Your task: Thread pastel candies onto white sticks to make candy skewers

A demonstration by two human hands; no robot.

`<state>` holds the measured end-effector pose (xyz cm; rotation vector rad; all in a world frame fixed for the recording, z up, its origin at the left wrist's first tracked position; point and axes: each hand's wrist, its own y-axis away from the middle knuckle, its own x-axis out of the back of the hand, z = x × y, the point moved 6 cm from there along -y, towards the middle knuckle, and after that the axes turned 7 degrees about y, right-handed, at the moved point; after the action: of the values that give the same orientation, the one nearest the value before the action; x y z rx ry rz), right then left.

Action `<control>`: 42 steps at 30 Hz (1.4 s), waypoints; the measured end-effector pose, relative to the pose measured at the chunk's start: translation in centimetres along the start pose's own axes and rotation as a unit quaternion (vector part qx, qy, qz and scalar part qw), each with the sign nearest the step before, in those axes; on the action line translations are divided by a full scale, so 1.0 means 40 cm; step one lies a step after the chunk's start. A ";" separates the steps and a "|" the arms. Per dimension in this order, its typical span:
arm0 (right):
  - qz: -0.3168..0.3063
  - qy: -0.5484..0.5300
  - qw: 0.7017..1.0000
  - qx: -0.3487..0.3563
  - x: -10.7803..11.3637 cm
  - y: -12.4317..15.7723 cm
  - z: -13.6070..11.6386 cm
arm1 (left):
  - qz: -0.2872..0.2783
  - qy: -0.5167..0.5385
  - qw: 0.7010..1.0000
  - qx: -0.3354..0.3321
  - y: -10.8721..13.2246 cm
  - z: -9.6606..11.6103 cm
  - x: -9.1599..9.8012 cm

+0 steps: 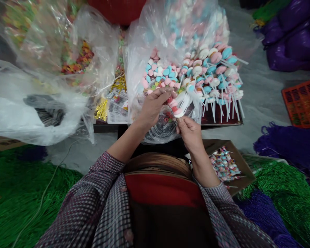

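Observation:
A candy skewer (174, 105) of pink, red and white pieces hangs between my two hands over the front of the table. My left hand (155, 103) pinches its upper end, with fingers closed. At the lower end, my right hand (189, 132) has thumb and fingertips closed on the white piece; any stick there is hidden. Just right of the skewer lie white sticks (185, 100). Behind my hands, loose pink, blue and white candies (157, 71) spill from a clear plastic bag (138, 44). Candy skewers on sticks (217, 77) are piled to the right.
Left on the table are plastic bags (100, 44) of coloured ring candies, gold twist ties (102, 108) and printed packets (117, 106). A cardboard box (244, 174) with wrapped candies stands low at right. Green strands (28, 186), purple strands and an orange crate (303, 101) surround the workplace.

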<state>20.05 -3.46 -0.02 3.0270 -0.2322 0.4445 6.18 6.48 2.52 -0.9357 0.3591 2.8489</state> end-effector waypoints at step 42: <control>-0.016 0.012 0.998 -0.058 -0.005 0.018 -0.011 | 0.069 0.080 0.994 0.029 -0.034 0.000 0.033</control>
<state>19.62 -4.10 0.36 2.9065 -0.2003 0.4470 5.35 7.83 1.48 -1.1748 0.5410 2.8747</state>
